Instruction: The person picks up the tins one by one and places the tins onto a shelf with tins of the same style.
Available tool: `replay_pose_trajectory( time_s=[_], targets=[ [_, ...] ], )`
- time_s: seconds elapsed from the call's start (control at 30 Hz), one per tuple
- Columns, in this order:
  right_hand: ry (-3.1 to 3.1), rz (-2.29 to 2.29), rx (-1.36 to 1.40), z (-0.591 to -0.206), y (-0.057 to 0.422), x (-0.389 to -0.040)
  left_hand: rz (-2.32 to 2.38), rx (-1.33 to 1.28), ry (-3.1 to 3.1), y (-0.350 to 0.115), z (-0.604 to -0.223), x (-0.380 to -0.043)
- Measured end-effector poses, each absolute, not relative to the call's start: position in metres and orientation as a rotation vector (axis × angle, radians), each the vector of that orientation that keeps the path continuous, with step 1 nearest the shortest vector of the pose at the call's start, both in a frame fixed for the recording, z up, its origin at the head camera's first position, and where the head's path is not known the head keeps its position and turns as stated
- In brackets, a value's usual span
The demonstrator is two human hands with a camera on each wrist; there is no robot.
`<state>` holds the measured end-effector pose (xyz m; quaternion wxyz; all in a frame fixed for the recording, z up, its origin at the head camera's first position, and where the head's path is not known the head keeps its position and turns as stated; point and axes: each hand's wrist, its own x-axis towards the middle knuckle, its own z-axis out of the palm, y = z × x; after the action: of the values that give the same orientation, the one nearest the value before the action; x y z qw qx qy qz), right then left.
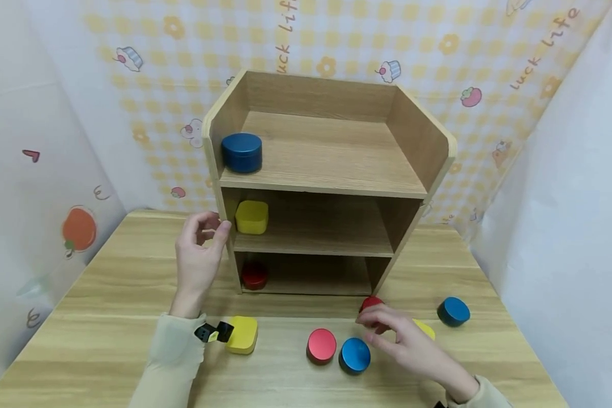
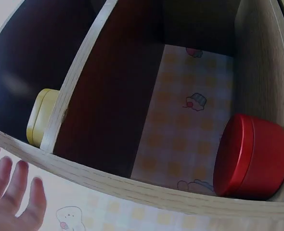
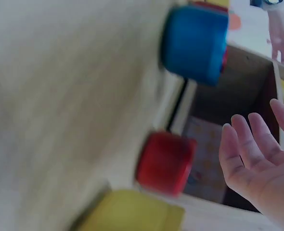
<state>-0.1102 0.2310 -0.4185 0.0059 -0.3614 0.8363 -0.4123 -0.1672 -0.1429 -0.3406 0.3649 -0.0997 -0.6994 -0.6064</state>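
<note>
My left hand [image 1: 199,260] is raised at the left side of a wooden shelf unit [image 1: 316,184], fingers loosely bent with nothing in them. Near its thumb, a yellow square-sided tin [image 1: 252,217] sits at the left of the middle shelf. A round blue tin [image 1: 242,153] stands above on the top shelf, and a round red tin [image 2: 252,156] below on the bottom one. Over the table, my right hand [image 1: 405,343] hovers empty with relaxed fingers. It partly covers a red tin [image 1: 371,304] and a yellow tin [image 1: 425,328]; a blue tin [image 1: 355,356] lies just left.
Another red tin [image 1: 321,346] stands on the wooden table [image 1: 107,340] in front of the shelf. A yellow tin [image 1: 243,334] is beside my left sleeve, and a blue tin [image 1: 454,311] lies at the right. Patterned cloth [image 1: 173,85] hangs behind the unit.
</note>
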Motion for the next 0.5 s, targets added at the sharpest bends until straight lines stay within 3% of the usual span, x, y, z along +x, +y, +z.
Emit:
replay_pose_trajectory(
  time_s=[0.5],
  targets=[
    [2.529, -0.895, -0.944, -0.438, 0.225, -0.093, -1.691, -0.265, -1.771, -0.158, -0.372, -0.186]
  ],
)
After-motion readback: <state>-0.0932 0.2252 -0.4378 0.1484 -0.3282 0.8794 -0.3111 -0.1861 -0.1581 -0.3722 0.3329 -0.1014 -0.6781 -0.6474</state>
